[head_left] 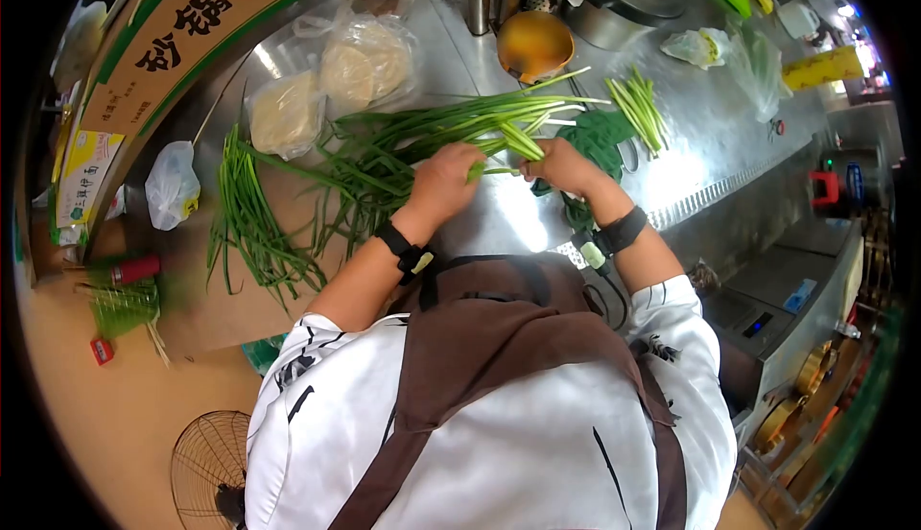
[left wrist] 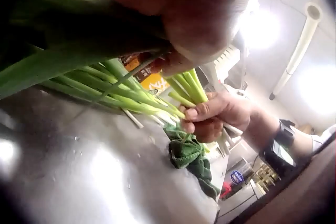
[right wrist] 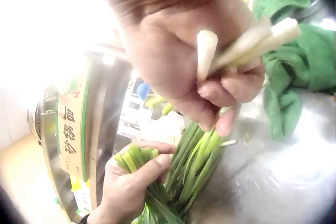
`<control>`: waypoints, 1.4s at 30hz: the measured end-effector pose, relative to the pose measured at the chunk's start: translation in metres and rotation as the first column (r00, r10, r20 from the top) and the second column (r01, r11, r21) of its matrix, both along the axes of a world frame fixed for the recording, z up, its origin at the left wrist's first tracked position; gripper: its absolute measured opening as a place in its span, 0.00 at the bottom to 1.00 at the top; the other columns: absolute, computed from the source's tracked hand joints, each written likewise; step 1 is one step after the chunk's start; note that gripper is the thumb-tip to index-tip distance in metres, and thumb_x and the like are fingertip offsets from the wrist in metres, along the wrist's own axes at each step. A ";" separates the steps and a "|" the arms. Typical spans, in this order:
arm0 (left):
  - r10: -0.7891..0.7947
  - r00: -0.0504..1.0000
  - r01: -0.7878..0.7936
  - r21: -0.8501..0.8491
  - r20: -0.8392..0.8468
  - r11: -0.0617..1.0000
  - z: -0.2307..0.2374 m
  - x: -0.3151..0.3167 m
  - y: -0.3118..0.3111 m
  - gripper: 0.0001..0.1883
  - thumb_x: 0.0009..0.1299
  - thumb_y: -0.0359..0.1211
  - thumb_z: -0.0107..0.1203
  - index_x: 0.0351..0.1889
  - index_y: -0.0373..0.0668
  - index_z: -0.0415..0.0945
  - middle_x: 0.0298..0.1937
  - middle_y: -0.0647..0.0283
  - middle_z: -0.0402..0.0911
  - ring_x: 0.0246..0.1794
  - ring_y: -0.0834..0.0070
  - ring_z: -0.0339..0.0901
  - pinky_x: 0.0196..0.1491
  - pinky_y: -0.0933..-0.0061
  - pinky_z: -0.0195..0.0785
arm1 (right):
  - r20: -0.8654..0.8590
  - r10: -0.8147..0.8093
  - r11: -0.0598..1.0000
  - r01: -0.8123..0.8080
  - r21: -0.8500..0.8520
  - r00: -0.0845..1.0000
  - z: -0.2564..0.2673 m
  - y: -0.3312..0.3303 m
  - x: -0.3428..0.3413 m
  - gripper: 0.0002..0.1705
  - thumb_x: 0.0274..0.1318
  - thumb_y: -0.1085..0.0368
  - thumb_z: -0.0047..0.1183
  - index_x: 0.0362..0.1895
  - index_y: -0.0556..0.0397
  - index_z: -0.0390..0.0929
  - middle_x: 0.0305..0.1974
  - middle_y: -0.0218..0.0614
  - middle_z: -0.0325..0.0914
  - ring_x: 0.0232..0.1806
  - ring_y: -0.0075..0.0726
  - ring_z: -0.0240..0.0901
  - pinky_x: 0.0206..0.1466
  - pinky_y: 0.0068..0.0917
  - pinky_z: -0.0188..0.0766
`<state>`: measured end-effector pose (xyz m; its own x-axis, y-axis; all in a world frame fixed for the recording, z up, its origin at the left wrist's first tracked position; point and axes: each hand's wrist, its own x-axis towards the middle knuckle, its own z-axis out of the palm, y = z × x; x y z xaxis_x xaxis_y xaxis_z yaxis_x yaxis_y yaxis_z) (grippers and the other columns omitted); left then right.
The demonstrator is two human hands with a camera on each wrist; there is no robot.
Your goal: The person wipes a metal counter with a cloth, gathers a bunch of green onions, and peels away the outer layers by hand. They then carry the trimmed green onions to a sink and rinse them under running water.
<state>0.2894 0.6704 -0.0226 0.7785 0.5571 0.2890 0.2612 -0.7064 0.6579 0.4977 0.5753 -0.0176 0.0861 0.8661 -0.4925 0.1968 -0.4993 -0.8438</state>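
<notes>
Long green stalks with pale ends (head_left: 451, 117) lie across the metal table. My left hand (head_left: 444, 185) grips a bunch of them; in the right wrist view its thumb and fingers wrap round the green part (right wrist: 137, 158). Just to its right, my right hand (head_left: 566, 167) holds a few stalks, whose white ends (right wrist: 252, 43) stick out of its curled fingers. In the left wrist view the right hand (left wrist: 220, 116) pinches light green stalks (left wrist: 189, 85) between thumb and fingers. Behind it lies a green cloth (head_left: 600, 137).
More green stalks (head_left: 245, 213) lie at the left, and a small bundle (head_left: 638, 113) at the right. Bagged pale rounds (head_left: 360, 65), an orange-yellow bowl (head_left: 535, 46) and a lidded pot (head_left: 628, 2) stand farther back. A white bag (head_left: 173, 185) lies near the left edge.
</notes>
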 end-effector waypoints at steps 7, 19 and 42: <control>-0.202 0.954 0.215 0.035 -0.223 0.976 0.002 -0.004 -0.014 0.07 0.55 0.28 0.54 0.33 0.45 0.77 0.33 0.58 0.78 0.39 0.59 0.75 0.39 0.59 0.70 | 0.264 0.229 0.973 -0.226 -0.043 0.937 0.011 0.000 -0.028 0.09 0.46 0.64 0.61 0.28 0.58 0.80 0.22 0.35 0.80 0.23 0.29 0.73 0.31 0.28 0.69; 0.444 0.881 -0.323 -0.478 0.162 0.817 0.021 -0.036 0.038 0.05 0.69 0.30 0.52 0.39 0.39 0.74 0.33 0.66 0.78 0.34 0.79 0.74 0.42 0.76 0.67 | -0.311 -0.183 0.983 0.171 -0.065 0.933 -0.014 -0.016 -0.030 0.09 0.54 0.62 0.59 0.35 0.53 0.78 0.23 0.26 0.73 0.20 0.16 0.58 0.23 0.17 0.56; -0.062 0.997 0.061 -0.031 -0.040 0.998 -0.006 -0.003 0.011 0.13 0.59 0.27 0.56 0.43 0.41 0.78 0.46 0.57 0.78 0.46 0.56 0.74 0.50 0.62 0.69 | 0.301 0.263 0.965 -0.248 -0.086 0.917 0.002 0.030 0.000 0.13 0.44 0.70 0.59 0.38 0.57 0.80 0.31 0.37 0.82 0.33 0.33 0.77 0.39 0.31 0.70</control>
